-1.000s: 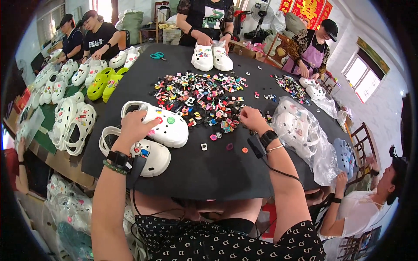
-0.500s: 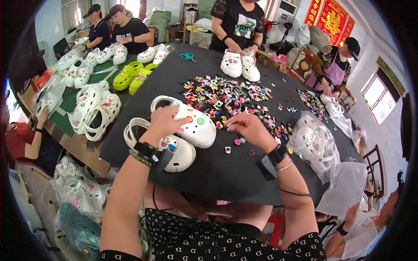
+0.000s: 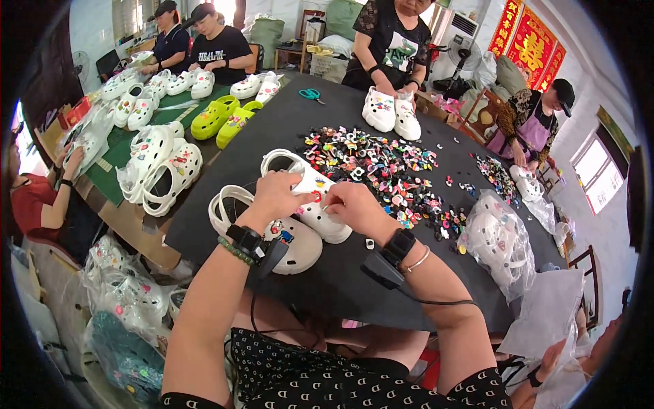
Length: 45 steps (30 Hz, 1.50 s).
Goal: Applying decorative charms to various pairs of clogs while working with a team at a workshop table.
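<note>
Fingers of my left hand (image 3: 278,194) wrap over a white clog (image 3: 334,228) with colourful charms on its upper, holding it on the black table. My right hand (image 3: 360,208) is at the same clog's toe, fingertips pinched against its top. They seem to hold a small shoe charm, mostly hidden by the fingers. Below and to the left, touching my left wrist, lies the matching white clog (image 3: 303,253), with a blue and red charm (image 3: 281,232) near its opening. Beyond my hands spreads a heap of loose shoe charms (image 3: 368,163).
A bagged pair of white clogs (image 3: 497,242) lies right. Lime-green clogs (image 3: 215,117) and more white clogs (image 3: 178,167) stand on the green table at left. Teal scissors (image 3: 311,95) lie at the far edge. Across the table, a person handles white clogs (image 3: 379,109); others work around.
My right hand has moved left from the charm heap onto the clog's toe, covering the green charm there. My left hand keeps its hold on the clog. The whole view has shifted slightly.
</note>
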{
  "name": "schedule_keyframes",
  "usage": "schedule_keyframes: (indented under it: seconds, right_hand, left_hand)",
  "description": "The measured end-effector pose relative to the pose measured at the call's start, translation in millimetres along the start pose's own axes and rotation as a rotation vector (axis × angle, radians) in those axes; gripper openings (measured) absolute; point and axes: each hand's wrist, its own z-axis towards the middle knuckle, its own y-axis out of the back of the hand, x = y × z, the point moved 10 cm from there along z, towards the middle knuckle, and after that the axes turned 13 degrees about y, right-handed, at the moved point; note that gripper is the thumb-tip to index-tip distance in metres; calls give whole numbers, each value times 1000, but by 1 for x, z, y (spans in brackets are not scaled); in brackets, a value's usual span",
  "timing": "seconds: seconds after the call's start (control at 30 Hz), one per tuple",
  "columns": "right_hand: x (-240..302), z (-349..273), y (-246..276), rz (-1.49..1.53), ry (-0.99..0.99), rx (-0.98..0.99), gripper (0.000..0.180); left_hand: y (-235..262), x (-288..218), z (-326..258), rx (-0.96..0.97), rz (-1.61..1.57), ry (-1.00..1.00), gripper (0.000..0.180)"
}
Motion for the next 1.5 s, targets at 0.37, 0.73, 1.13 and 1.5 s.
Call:
schedule_keyframes:
  seconds: [0.37,0.73,1.13,1.5]
  right_hand:
    - [-5,13,-17,8,-28,194,13]
    - [-11,11,-9,-350,-5,95,40]
    - [-40,24,-28,-77,-162,212,106]
    - [-65,-9,-17,145,-357,47,70]
  left_hand:
    - [6,-5,-5,-158,-97,-146,50]
    - [7,-7,-5,-61,-59,-59,48]
    - [-2,-7,-2,55,-34,9,43]
    - [-6,-13,5,-25,23,-52,52]
